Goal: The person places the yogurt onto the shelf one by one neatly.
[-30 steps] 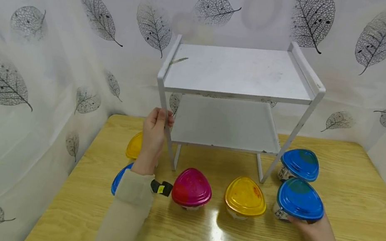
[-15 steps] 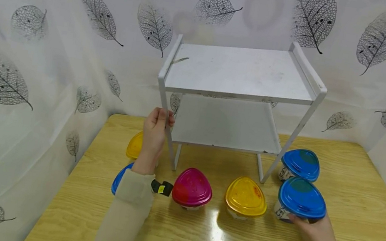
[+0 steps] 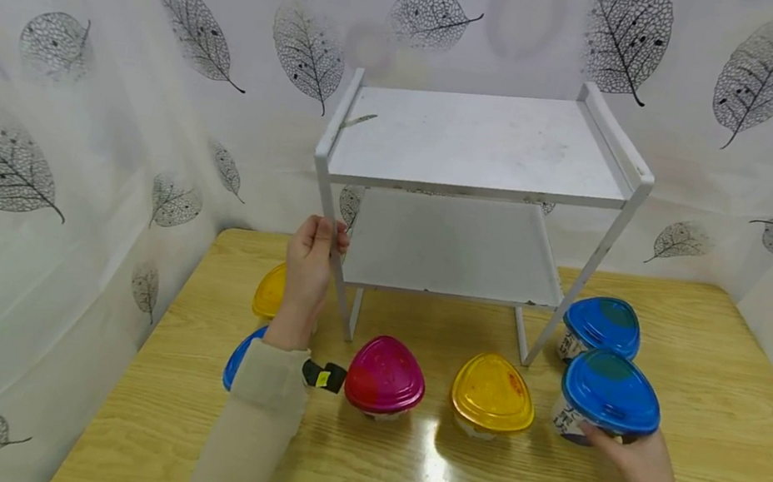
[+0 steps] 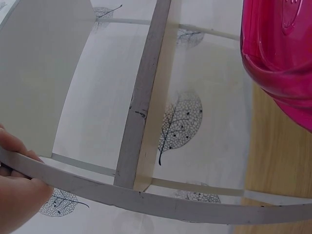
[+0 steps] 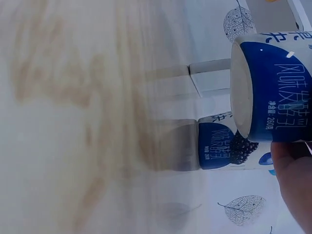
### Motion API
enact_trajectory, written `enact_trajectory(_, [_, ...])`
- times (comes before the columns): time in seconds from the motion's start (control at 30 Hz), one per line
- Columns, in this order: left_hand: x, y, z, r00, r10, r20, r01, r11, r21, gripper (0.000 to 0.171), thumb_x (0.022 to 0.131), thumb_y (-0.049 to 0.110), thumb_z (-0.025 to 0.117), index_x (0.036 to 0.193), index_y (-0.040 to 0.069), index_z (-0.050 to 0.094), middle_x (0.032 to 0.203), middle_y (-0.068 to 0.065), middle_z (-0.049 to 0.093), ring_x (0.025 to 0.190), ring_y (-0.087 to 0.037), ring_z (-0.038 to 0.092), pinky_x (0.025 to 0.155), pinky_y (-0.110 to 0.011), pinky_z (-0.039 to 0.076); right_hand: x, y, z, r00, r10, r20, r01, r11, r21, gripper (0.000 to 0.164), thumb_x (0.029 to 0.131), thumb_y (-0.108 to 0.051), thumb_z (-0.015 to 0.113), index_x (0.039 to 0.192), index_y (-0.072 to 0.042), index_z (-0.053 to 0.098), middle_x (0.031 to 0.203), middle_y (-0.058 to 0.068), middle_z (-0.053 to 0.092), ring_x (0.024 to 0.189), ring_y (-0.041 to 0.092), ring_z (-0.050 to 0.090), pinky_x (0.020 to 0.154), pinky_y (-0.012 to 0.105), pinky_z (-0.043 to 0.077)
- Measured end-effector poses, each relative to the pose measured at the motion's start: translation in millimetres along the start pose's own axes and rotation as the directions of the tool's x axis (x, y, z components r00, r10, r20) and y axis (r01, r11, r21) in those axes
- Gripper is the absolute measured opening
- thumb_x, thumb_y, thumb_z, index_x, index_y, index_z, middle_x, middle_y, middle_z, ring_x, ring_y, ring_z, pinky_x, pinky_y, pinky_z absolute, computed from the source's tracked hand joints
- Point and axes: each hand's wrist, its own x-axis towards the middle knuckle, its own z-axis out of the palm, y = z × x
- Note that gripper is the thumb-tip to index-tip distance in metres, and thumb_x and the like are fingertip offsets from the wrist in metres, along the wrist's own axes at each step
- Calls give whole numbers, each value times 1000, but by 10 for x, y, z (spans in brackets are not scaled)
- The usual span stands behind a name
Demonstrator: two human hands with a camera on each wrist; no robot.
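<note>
In the head view my left hand [image 3: 308,262] grips the left front leg of a white two-tier shelf [image 3: 477,146]. The left wrist view shows its fingers [image 4: 19,146] curled around that leg [image 4: 83,185]. My right hand [image 3: 641,475] holds a blue-lidded yogurt cup [image 3: 611,392] by its lower side, slightly tilted. The right wrist view shows this cup's base [image 5: 241,92] raised off the table. Just behind it stands another blue-lidded yogurt cup [image 3: 604,323], to the right of the shelf.
A pink-lidded cup [image 3: 385,376] and a yellow-lidded cup [image 3: 494,393] stand before the shelf on the wooden table [image 3: 350,471]. Left of it, a yellow-lidded cup [image 3: 268,291] and a blue-lidded one [image 3: 242,357] are partly hidden by my left arm. Leaf-patterned cloth surrounds the table.
My right hand has raised the blue-lidded yogurt cup a little and shifted it slightly right. The left hand and the shelf have stayed in place.
</note>
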Motion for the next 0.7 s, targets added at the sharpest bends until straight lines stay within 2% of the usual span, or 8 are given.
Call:
enact_trajectory(0.27, [0, 4, -11, 1000, -5, -1, 5, 1000, 1, 25, 95, 17, 37, 77, 4, 50, 73, -5, 53, 67, -13, 49, 66, -22, 44, 31, -67, 2, 1000, 12, 4, -12, 1000, -7, 74, 80, -5, 64, 137, -3, 16, 114, -15, 34, 95, -10, 36, 72, 7, 36])
enact_trajectory(0.57, [-4, -1, -18, 1000, -1, 11, 0, 1000, 10, 26, 95, 19, 37, 77, 4, 50, 75, -9, 52, 67, -12, 49, 67, -22, 44, 33, -134, 17, 1000, -10, 8, 10, 1000, 0, 71, 80, -3, 63, 135, -1, 18, 112, -18, 34, 95, -10, 37, 71, 7, 37])
enact_trajectory(0.7, [-4, -5, -23, 1000, -1, 20, 0, 1000, 9, 26, 94, 20, 38, 78, 4, 50, 76, -9, 52, 68, -13, 49, 67, -22, 44, 30, -163, 18, 999, -45, 13, 45, 999, 9, 71, 79, 0, 63, 135, -3, 20, 112, -20, 36, 96, -9, 39, 72, 8, 38])
